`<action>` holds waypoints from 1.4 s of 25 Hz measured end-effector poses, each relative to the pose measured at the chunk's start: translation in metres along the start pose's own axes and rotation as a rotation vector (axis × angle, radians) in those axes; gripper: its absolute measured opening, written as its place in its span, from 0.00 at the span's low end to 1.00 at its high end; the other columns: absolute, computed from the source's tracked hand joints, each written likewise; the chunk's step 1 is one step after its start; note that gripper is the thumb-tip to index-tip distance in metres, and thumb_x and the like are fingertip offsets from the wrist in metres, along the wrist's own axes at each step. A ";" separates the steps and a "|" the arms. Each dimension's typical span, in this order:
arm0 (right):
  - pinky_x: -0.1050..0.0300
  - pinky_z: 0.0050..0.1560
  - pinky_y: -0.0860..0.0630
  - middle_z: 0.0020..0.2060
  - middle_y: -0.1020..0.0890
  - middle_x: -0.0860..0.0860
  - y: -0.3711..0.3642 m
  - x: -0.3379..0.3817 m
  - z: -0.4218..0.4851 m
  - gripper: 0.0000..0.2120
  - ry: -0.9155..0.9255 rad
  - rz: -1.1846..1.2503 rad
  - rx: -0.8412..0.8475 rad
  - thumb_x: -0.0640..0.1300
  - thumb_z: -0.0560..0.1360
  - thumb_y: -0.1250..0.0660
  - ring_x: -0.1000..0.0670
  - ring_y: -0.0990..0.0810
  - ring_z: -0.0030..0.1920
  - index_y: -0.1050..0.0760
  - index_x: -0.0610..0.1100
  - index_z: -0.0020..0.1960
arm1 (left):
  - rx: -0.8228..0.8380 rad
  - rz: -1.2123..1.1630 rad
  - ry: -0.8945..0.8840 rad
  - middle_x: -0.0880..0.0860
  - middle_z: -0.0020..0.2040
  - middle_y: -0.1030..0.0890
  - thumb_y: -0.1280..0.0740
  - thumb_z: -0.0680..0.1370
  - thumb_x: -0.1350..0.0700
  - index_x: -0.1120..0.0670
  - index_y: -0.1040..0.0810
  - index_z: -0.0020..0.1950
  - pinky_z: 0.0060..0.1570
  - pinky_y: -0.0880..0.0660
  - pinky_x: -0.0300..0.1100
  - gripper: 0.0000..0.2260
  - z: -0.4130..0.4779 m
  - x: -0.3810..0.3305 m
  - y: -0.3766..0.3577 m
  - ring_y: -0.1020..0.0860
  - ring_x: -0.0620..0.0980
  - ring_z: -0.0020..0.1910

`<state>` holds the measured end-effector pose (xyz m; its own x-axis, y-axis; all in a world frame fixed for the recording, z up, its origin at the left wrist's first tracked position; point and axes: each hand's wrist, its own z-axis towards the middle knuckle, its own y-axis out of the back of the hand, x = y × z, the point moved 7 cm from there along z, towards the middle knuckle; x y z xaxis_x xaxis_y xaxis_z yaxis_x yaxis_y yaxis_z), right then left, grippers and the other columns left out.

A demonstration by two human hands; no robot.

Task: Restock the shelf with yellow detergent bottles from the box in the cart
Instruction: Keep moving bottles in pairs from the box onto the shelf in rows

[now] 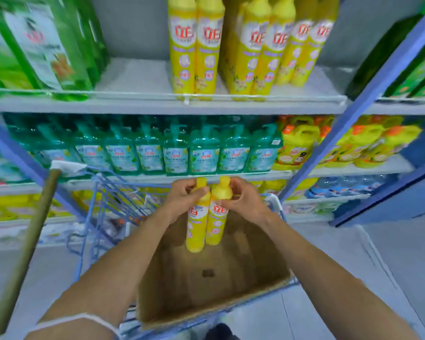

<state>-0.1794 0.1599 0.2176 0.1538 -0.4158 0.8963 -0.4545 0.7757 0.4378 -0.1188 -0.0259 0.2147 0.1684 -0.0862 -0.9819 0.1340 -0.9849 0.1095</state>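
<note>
- Lifting two bottles at once is the step in hand. The left grip (182, 200) is curled round the neck of the left yellow bottle (196, 229), and the right grip (245, 202) is curled round the shoulder of the right yellow bottle (216, 227).
- Both bottles hang upright, side by side and touching or nearly so, over the cardboard box (268, 256). The box sits in the blue wire cart (103, 200).
- Each hold sits high, close to the cap, so the long bodies could swing. A straight, unhurried raise with the bottles kept upright should stop them knocking together.
- The likely target is the top shelf (138, 77), where the shelved yellow bottles (233, 45) stand in rows with labels forward.
- The shelf board between that row and the green bottles (35, 45) looks the natural place for the pair.
- A low front rail (187, 99) runs along that shelf's edge, so the bases should be carried over it before being set down.
- Below are teal pump bottles (174, 153) and orange-capped yellow jugs (299, 143).
- A blue upright (353, 119) frames the bay, a wooden pole (27, 241) leans at the left, and the floor (402, 266) is pale grey.
</note>
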 end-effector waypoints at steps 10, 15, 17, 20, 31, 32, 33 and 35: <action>0.66 0.47 0.24 0.45 0.17 0.57 0.169 0.195 0.030 0.20 0.396 0.059 -0.220 0.31 0.67 0.20 0.67 0.20 0.41 0.23 0.51 0.49 | -0.071 0.031 -0.493 0.55 0.47 0.15 0.29 0.79 0.58 0.58 0.17 0.51 0.47 0.20 0.43 0.04 0.029 -0.263 -0.025 0.19 0.44 0.44; 0.61 0.53 0.21 0.51 0.13 0.50 0.253 0.231 0.061 0.21 0.540 0.018 -0.221 0.38 0.68 0.19 0.55 0.15 0.50 0.20 0.44 0.59 | -0.093 0.105 -0.604 0.47 0.40 0.14 0.31 0.80 0.61 0.59 0.18 0.46 0.43 0.22 0.35 0.05 0.061 -0.348 -0.066 0.21 0.37 0.40; 0.62 0.53 0.21 0.52 0.13 0.49 0.293 0.240 0.078 0.23 0.582 0.017 -0.211 0.38 0.69 0.19 0.54 0.16 0.50 0.20 0.41 0.61 | -0.153 0.138 -0.647 0.40 0.31 0.20 0.31 0.80 0.61 0.54 0.21 0.39 0.36 0.29 0.30 0.10 0.083 -0.376 -0.086 0.26 0.33 0.33; 0.58 0.52 0.20 0.52 0.14 0.50 0.352 0.244 0.109 0.23 0.626 -0.011 -0.188 0.39 0.68 0.19 0.55 0.17 0.50 0.20 0.43 0.62 | -0.222 0.123 -0.683 0.50 0.38 0.21 0.30 0.80 0.58 0.63 0.19 0.45 0.40 0.29 0.40 0.09 0.125 -0.407 -0.117 0.26 0.43 0.39; 0.46 0.61 0.19 0.54 0.14 0.51 0.434 0.191 0.196 0.30 0.572 -0.005 -0.069 0.52 0.63 0.19 0.49 0.16 0.56 0.21 0.47 0.63 | -0.402 0.120 -0.602 0.51 0.39 0.17 0.28 0.78 0.52 0.59 0.18 0.45 0.43 0.26 0.45 0.10 0.217 -0.432 -0.180 0.22 0.45 0.40; 0.45 0.60 0.19 0.54 0.15 0.52 0.433 0.186 0.201 0.32 0.553 0.002 -0.059 0.55 0.61 0.19 0.49 0.16 0.56 0.21 0.48 0.63 | -0.411 0.126 -0.592 0.53 0.39 0.17 0.28 0.78 0.51 0.59 0.18 0.45 0.43 0.25 0.47 0.11 0.221 -0.429 -0.182 0.22 0.45 0.40; 0.44 0.60 0.19 0.54 0.15 0.52 0.432 0.181 0.205 0.33 0.535 0.007 -0.051 0.56 0.61 0.20 0.50 0.16 0.56 0.21 0.48 0.63 | -0.410 0.118 -0.581 0.55 0.40 0.16 0.28 0.77 0.50 0.59 0.18 0.45 0.44 0.24 0.50 0.12 0.226 -0.424 -0.182 0.21 0.46 0.41; 0.43 0.60 0.19 0.55 0.15 0.52 0.428 0.171 0.210 0.32 0.515 0.008 -0.049 0.54 0.62 0.19 0.50 0.16 0.56 0.21 0.49 0.64 | -0.403 0.094 -0.549 0.58 0.44 0.14 0.28 0.75 0.48 0.58 0.17 0.47 0.48 0.21 0.57 0.13 0.234 -0.410 -0.183 0.18 0.50 0.43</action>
<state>-0.5322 0.3209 0.5437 0.5683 -0.1318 0.8122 -0.4177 0.8043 0.4228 -0.4408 0.1545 0.5616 -0.3080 -0.3369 -0.8897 0.5139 -0.8460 0.1425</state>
